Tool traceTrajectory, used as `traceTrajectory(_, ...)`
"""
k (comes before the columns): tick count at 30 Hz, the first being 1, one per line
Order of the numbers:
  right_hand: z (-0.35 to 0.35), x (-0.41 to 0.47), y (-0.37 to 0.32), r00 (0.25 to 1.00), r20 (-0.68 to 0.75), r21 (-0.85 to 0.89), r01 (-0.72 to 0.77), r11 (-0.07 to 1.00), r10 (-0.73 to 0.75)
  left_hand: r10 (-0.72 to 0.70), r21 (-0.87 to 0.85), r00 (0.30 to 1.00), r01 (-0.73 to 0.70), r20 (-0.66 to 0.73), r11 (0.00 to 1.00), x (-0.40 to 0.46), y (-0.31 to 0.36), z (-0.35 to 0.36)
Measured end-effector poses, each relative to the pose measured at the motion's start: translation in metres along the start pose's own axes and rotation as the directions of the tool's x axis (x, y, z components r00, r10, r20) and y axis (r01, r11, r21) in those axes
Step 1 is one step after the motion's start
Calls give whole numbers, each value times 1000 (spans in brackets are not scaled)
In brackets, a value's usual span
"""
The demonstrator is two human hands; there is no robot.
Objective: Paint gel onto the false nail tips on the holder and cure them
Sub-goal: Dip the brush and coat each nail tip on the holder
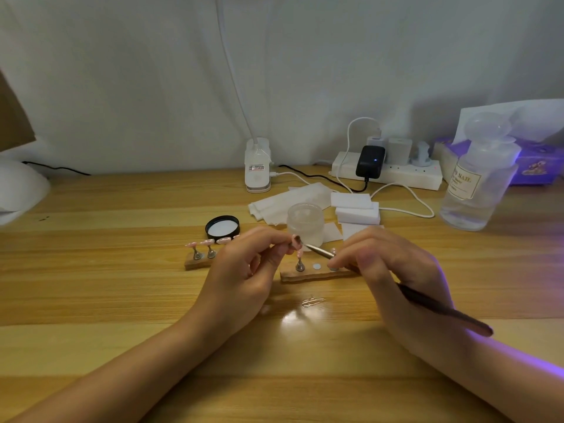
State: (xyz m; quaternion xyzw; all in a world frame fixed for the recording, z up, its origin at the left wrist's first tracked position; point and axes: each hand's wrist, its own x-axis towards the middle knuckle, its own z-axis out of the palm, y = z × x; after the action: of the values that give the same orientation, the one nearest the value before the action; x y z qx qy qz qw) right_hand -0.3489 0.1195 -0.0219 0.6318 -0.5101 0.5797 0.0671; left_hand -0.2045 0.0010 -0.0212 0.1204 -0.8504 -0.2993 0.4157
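Above the wooden holder (314,274), the left hand (241,279) pinches a small peg carrying a pink nail tip (295,240) between thumb and forefinger, lifted clear of the strip. Across from it, the right hand (393,270) grips a dark brush (439,308) like a pen, its metal end and fine tip touching that nail tip. On the holder one peg stands upright beside a round bare socket; toward its left end, past the left hand, more pegs (204,250) carry pink tips. Just behind the holder stands a frosted jar (305,222), with its black lid (222,228) lying inside up to the left. White wipes (293,201) and foam blocks (355,207) lie further back. Behind them, at the wall, sit a white clip lamp base (258,166) and a power strip (387,172) with a black adapter. Right of the strip stands a clear pump bottle (476,181), tinged with violet light. All rest on a pale wooden table (122,270) against a white wall.
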Motion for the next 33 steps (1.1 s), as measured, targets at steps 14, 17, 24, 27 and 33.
traceTrajectory(14, 0, -3, 1, 997, -46, 122, -50, 991, 56, 4, -30, 999, -5, -47, 1000, 0, -1, 1)
traceTrajectory(17, 1, 1, 0, 998, -45, 79, -48, 996, 52, 14, -29, 999, -15, -42, 999, 1, 0, 1)
traceTrajectory(24, -2, -2, -1, 998, -54, 107, -37, 994, 43, 13, -23, 999, -14, -45, 1000, 0, -3, 1)
traceTrajectory(27, 1, 2, -2, 1000, -14, 27, -5, 1000, 6, 19, -17, 999, -20, -41, 1000, 1, -3, 0)
traceTrajectory(33, 0, -2, 0, 999, -29, 98, -23, 995, 26, 31, -7, 998, -32, -63, 999, 1, -3, 1)
